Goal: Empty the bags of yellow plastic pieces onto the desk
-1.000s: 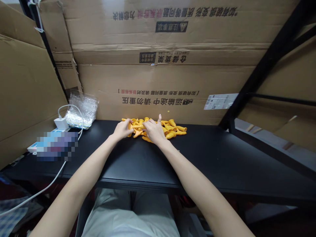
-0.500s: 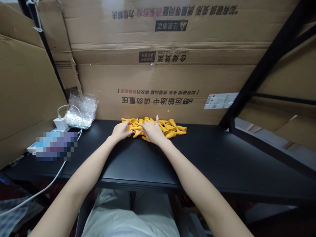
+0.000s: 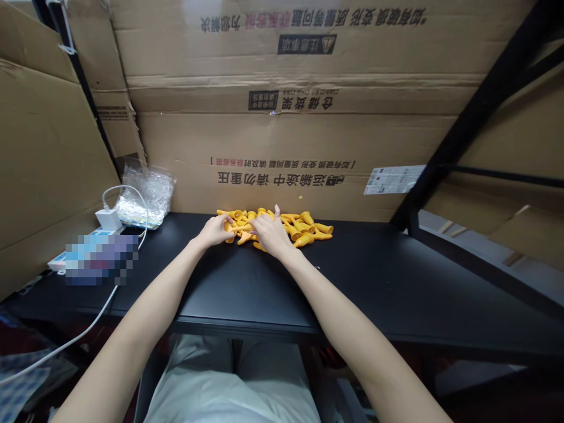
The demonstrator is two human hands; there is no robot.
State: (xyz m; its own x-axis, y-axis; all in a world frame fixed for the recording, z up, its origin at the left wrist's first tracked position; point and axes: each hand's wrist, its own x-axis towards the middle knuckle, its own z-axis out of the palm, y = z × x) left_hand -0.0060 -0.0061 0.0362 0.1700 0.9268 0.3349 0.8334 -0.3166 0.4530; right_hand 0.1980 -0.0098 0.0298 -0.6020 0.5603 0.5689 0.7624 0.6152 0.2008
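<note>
Several yellow-orange pieces (image 3: 305, 228), some cone-like with hollow ends, lie heaped on the black table (image 3: 247, 288) against the cardboard. At the heap's left end my left hand (image 3: 215, 230) grips one end of a yellow piece (image 3: 241, 228) between thumb and fingers. The other end of that piece is pinched by my right hand (image 3: 269, 232), whose thumb sticks up. Part of the heap is hidden behind my right hand.
A white power strip with a charger (image 3: 108, 219) and cable sits at the left, beside a blurred-out item (image 3: 101, 259). Clear plastic wrap (image 3: 145, 197) lies behind them. Cardboard panels (image 3: 282, 135) and a black frame post (image 3: 471, 111) border the table.
My right hand has shifted very slightly left, and my left hand has turned a little at the wrist. Both stay on the same yellow piece.
</note>
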